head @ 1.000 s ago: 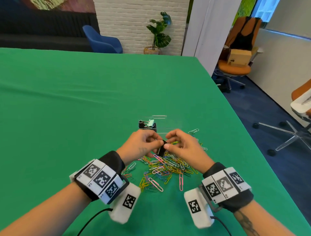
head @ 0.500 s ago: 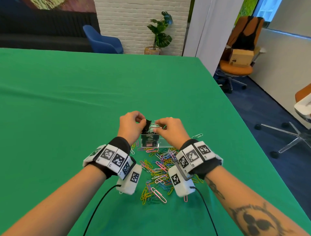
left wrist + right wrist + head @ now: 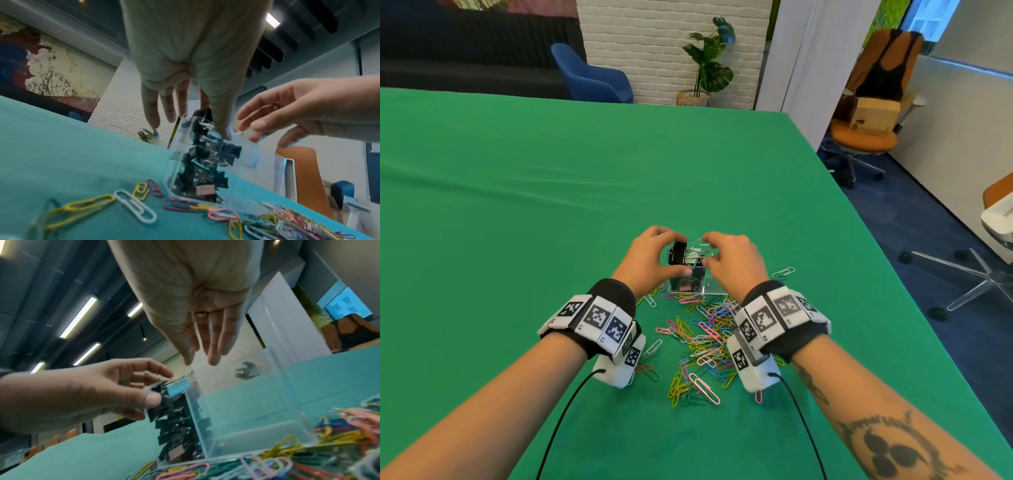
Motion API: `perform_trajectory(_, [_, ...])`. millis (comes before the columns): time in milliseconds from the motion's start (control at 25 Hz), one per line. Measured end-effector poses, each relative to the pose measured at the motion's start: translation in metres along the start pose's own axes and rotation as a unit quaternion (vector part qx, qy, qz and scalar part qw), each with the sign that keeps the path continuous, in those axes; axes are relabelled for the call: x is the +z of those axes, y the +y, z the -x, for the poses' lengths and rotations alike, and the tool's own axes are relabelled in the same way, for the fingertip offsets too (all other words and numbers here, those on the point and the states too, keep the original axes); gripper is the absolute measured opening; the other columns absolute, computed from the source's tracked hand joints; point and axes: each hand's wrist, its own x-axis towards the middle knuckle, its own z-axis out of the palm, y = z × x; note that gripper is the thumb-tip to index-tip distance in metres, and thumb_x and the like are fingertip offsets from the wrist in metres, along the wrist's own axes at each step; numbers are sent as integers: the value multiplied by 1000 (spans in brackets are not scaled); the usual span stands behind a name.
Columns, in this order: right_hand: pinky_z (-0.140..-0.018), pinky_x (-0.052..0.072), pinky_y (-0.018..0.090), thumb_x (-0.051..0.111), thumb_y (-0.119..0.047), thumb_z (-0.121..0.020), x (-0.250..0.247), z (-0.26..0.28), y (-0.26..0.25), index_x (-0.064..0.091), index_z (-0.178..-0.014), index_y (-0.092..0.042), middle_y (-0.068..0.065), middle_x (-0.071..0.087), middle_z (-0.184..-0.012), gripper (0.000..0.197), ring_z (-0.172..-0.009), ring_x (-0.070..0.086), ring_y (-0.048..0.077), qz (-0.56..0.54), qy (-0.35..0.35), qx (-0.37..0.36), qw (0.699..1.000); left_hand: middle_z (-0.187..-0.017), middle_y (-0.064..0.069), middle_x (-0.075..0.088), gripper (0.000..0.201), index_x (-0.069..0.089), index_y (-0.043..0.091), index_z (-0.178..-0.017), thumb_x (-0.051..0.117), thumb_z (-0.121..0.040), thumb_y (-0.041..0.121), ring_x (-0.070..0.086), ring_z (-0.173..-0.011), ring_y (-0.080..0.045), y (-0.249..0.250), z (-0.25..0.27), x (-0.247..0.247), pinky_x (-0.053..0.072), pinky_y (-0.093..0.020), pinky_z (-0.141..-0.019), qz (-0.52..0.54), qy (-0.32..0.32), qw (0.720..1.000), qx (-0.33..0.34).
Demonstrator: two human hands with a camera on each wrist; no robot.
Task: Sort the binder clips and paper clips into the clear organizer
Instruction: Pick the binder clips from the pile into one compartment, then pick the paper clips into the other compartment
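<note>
A clear organizer (image 3: 709, 285) stands on the green table, just beyond a heap of coloured paper clips (image 3: 705, 337). Its left compartment (image 3: 205, 164) is packed with black binder clips, and the right compartment (image 3: 257, 410) looks empty. My left hand (image 3: 677, 257) pinches a black binder clip (image 3: 676, 249) between thumb and fingers, on top of the full compartment. The clip's silver wire handles (image 3: 698, 253) point right. My right hand (image 3: 707, 250) hovers at the handle ends with its fingers straight and spread (image 3: 213, 353), holding nothing.
More paper clips (image 3: 133, 204) lie scattered between my wrists, and a few strays (image 3: 784, 273) sit to the right of the organizer. The table's right edge (image 3: 859, 212) drops to a carpeted floor with office chairs. Broad green cloth stretches left and beyond.
Both hands rose from the paper clip heap and carried the black binder clip forward onto the organizer's left compartment. In the last half second my right fingers have loosened.
</note>
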Motion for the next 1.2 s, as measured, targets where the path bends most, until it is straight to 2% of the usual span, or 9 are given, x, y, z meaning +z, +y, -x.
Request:
perform_trajectory(160, [-92, 50, 36, 58, -24, -87, -20, 16, 26, 56, -123, -21, 4, 63, -123, 36, -108, 62, 24, -6, 49, 31, 998, -128, -8, 52, 63, 51, 16, -125, 79, -68, 23, 49, -118, -22, 4, -1, 1, 34, -25, -99, -14, -35, 999, 8])
perform_trajectory(280, [-92, 49, 36, 59, -24, -86, -28, 31, 48, 56, -123, -19, 4, 62, -122, 37, -111, 60, 22, -25, 58, 58, 996, -118, -9, 55, 51, 55, 16, -119, 75, -73, 21, 52, -110, -25, 4, -4, 1, 39, -27, -92, -42, -59, 997, 26])
perform_trajectory(400, [-96, 46, 37, 60, -25, -86, -25, 41, 65, 52, -128, -18, 6, 56, -128, 43, -118, 54, 23, -27, 42, 77, 996, -113, -11, 57, 45, 60, 13, -113, 76, -72, 17, 54, -105, -26, 1, -10, -2, 40, -25, -83, -28, -63, 997, 18])
perform_trajectory(600, [-103, 38, 34, 56, -22, -89, -15, 50, 83, 47, -132, -13, 9, 48, -137, 46, -126, 46, 24, -19, 4, 96, 995, -121, -13, 57, 55, 53, 11, -121, 76, -71, 13, 53, -112, -26, -3, -27, -3, 36, -25, -92, -15, -55, 998, 3])
perform_trajectory(680, [-108, 34, 34, 52, -24, -92, -12, 52, 93, 42, -136, -9, 12, 43, -142, 48, -131, 41, 25, -6, -37, 112, 993, -128, -13, 54, 65, 46, 12, -129, 76, -71, 14, 50, -120, -27, -1, -32, -5, 35, -27, -98, -21, -65, 998, -7])
perform_trajectory(840, [-120, 10, 37, 41, -38, -96, -9, 38, 113, 9, -149, -7, 13, 3, -159, 69, -147, 4, 26, 3, -197, 137, 971, -151, -12, 27, 99, 14, 16, -147, 76, -71, 29, 29, -139, -24, 0, -21, -18, 23, -33, -113, -32, -80, 996, -21])
perform_trajectory(960, [-121, 3, 40, 35, -41, -97, -9, 25, 120, -3, -149, -9, 11, -10, -158, 71, -147, -9, 26, 43, -278, 113, 953, -153, -15, 23, 88, 12, 12, -147, 61, -81, 42, 27, -140, -25, -10, 6, -25, 22, -35, -115, -95, -120, 985, -79])
perform_trajectory(1080, [-120, 2, 41, 34, -40, -98, -6, 33, 112, -1, -149, -12, 9, -11, -158, 69, -146, -10, 28, 70, -320, 58, 943, -154, -16, 20, 80, 10, 10, -147, 45, -87, 51, 27, -141, -27, -15, 36, -14, 23, -37, -116, -181, -229, 947, -136])
perform_trajectory(1200, [-120, 0, 37, 37, -38, -97, 1, 61, 97, 5, -150, -15, 9, -9, -158, 66, -147, -9, 26, 40, -355, -14, 934, -156, -16, 11, 81, 7, 12, -148, 34, -88, 59, 20, -143, -31, -6, 52, 7, 24, -43, -117, -263, -263, 918, -139])
